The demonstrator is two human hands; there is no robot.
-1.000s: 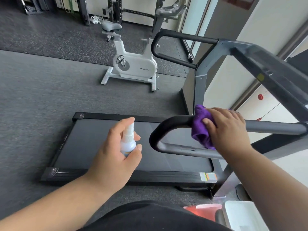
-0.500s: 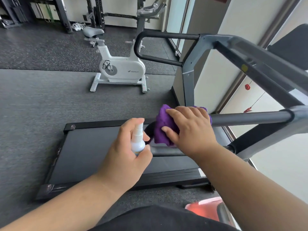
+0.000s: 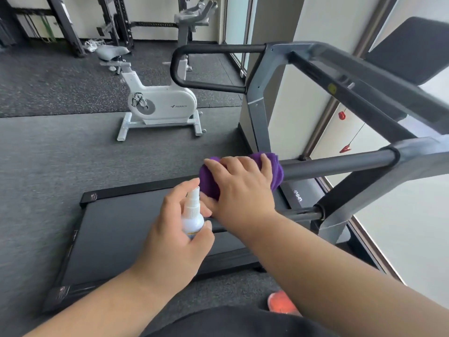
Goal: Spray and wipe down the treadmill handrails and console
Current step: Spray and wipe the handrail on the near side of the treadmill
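Handrail (image 3: 340,165) wiping has been carried leftward within the last second: the purple cloth (image 3: 277,170), earlier farther along the bar, is now wrapped over its curved end. Nearest, the spray bottle (image 3: 193,218) is gripped by the left hand (image 3: 175,229), forefinger on the nozzle. Beyond, the right hand (image 3: 239,188) is curled over the cloth. The far handrail (image 3: 218,48) is judged untouched.

Bare forearms (no sleeves in view), dark garment (image 3: 233,323) and an orange-red shoe (image 3: 281,302).

My head camera, looking forward and down

It sits close above my hands, facing the near handrail (image 3: 340,166), with the gym floor (image 3: 60,166) beyond.
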